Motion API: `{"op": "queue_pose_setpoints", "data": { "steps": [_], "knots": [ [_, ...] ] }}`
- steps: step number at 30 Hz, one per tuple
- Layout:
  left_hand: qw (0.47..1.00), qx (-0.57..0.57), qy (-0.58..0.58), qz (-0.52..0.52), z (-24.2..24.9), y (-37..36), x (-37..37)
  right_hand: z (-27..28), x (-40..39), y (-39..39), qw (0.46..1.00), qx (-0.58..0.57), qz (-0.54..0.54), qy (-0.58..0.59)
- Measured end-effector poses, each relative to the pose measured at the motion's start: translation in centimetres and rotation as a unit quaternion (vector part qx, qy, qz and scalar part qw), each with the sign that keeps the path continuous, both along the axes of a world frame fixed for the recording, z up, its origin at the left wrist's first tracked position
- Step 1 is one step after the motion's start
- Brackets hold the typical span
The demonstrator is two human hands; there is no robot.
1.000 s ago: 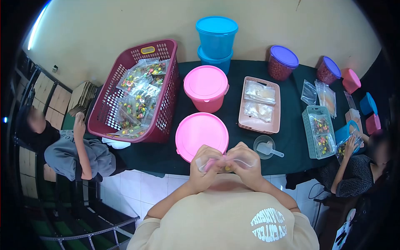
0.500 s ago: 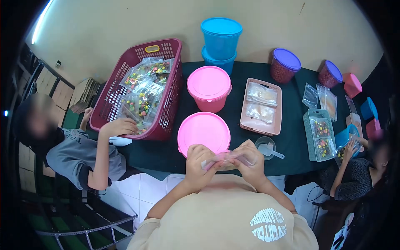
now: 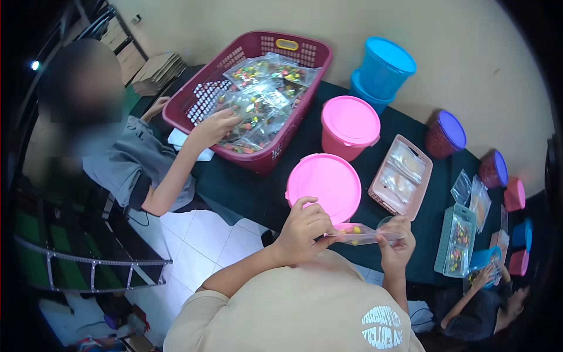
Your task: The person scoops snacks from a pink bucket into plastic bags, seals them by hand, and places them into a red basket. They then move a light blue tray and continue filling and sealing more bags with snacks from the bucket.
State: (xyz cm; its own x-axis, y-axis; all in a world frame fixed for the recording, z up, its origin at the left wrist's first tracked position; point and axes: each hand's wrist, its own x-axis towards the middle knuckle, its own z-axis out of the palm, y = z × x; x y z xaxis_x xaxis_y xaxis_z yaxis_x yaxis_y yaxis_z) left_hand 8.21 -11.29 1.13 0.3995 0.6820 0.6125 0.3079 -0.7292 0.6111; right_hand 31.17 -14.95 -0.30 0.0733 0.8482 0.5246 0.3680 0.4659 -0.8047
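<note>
Between my two hands, just in front of my chest, stretches a clear plastic bag (image 3: pixel 359 234) with a few yellow and pink pieces in it. My left hand (image 3: pixel 306 230) pinches one end of the bag. My right hand (image 3: pixel 397 239) is closed on the other end. Right behind my left hand stands a tub with a pink lid (image 3: pixel 324 186). A second pink-lidded tub (image 3: pixel 350 122) is farther back. To the right of them, a pale pink tray (image 3: pixel 381 196) holds flat clear bags.
A person (image 3: pixel 138 158) at the left reaches into a maroon basket (image 3: pixel 281 154) of filled bags. Blue tubs (image 3: pixel 384 70) and purple-lidded tubs (image 3: pixel 448 130) line the wall. Another person (image 3: pixel 478 305) at the right handles a bag beside a green basket (image 3: pixel 444 243).
The view has turned left, so the table appears tilted. My hands have moved apart, and coloured pieces now show in the bag. The left person's hand reaches farther into the basket.
</note>
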Motion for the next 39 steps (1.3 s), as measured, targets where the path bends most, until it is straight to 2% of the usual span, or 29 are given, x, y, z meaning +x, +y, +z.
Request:
{"op": "queue_pose_setpoints", "data": {
  "steps": [9, 11, 13, 15, 16, 17, 19, 21, 22, 23, 24, 25, 27, 28, 31, 32, 33, 34, 35, 36, 37, 38, 39],
  "knots": [
    [0.999, 0.016, -0.01, 0.031, 0.2, 0.9, -4.9, 0.7, -2.1, 2.2, 1.0, 0.013, -0.004, -0.025],
    [0.992, -0.002, -0.11, 0.055, 0.1, 1.7, -7.0, 0.1, -2.0, 2.8, 0.98, -0.014, -0.072, 0.186],
    [0.917, -0.134, -0.342, 0.158, -0.2, 3.4, -11.5, -0.4, 3.0, 4.4, 0.954, 0.05, -0.185, 0.229],
    [0.948, -0.101, -0.282, 0.11, 1.4, 4.3, -14.1, -0.1, 0.9, 4.3, 0.959, 0.051, -0.173, 0.217],
    [0.974, -0.03, -0.22, 0.051, 2.4, 4.8, -14.3, 0.4, -3.2, 4.2, 0.977, 0.021, -0.08, 0.195],
    [0.973, -0.046, -0.225, -0.002, 3.0, 4.8, -14.2, 1.0, -7.1, 4.4, 0.985, -0.007, 0.012, 0.17],
    [0.959, -0.096, -0.258, -0.062, 4.0, 5.7, -14.2, 2.4, -12.9, 5.9, 0.971, -0.056, 0.084, 0.215],
    [0.958, -0.089, -0.257, -0.089, 4.3, 7.3, -15.4, 0.8, -15.0, 7.9, 0.957, -0.11, 0.152, 0.223],
    [0.929, -0.156, -0.315, -0.117, 4.4, 7.7, -16.0, 0.3, -15.1, 8.3, 0.959, -0.102, 0.147, 0.218],
    [0.891, -0.225, -0.368, -0.143, 4.6, 8.1, -16.7, -0.3, -14.8, 8.4, 0.965, -0.158, 0.182, 0.103],
    [0.883, -0.194, -0.393, -0.166, 4.4, 9.2, -17.2, -0.1, -15.2, 8.4, 0.954, -0.214, 0.212, -0.012],
    [0.882, -0.194, -0.392, -0.173, 4.5, 10.0, -18.1, 0.0, -16.0, 8.2, 0.956, -0.211, 0.205, -0.013],
    [0.84, -0.297, -0.421, -0.169, 4.8, 11.3, -19.9, 1.0, -17.8, 7.9, 0.901, -0.346, 0.255, 0.058],
    [0.863, -0.297, -0.376, -0.16, 4.4, 12.1, -21.1, 1.4, -18.7, 8.2, 0.918, -0.306, 0.249, 0.046],
    [0.843, -0.302, -0.419, -0.146, 5.5, 13.8, -22.0, 1.5, -19.6, 9.4, 0.944, -0.26, 0.179, 0.095],
    [0.869, -0.327, -0.336, -0.155, 5.6, 14.5, -23.3, 0.5, -19.0, 10.0, 0.942, -0.215, 0.187, 0.175],
    [0.871, -0.325, -0.329, -0.166, 5.7, 15.3, -24.1, 1.1, -20.0, 10.8, 0.917, -0.152, 0.152, 0.336],
    [0.875, -0.347, -0.293, -0.167, 5.6, 16.1, -24.7, 1.9, -20.8, 11.7, 0.863, -0.062, 0.17, 0.472],
    [0.878, -0.37, -0.256, -0.166, 5.5, 16.8, -25.2, 3.0, -21.4, 12.5, 0.784, 0.03, 0.185, 0.592],
    [0.882, -0.385, -0.201, -0.183, 5.8, 17.8, -25.6, 4.6, -23.1, 13.5, 0.832, -0.045, 0.146, 0.533],
    [0.881, -0.386, -0.195, -0.189, 6.3, 18.7, -25.6, 6.0, -24.7, 14.3, 0.868, -0.123, 0.103, 0.47],
    [0.869, -0.429, -0.158, -0.191, 7.0, 19.6, -25.5, 4.5, -24.9, 16.0, 0.872, -0.205, 0.113, 0.429],
    [0.855, -0.467, -0.12, -0.19, 7.7, 20.7, -25.5, 4.8, -26.1, 17.5, 0.871, -0.207, 0.073, 0.44]
  ]
}}
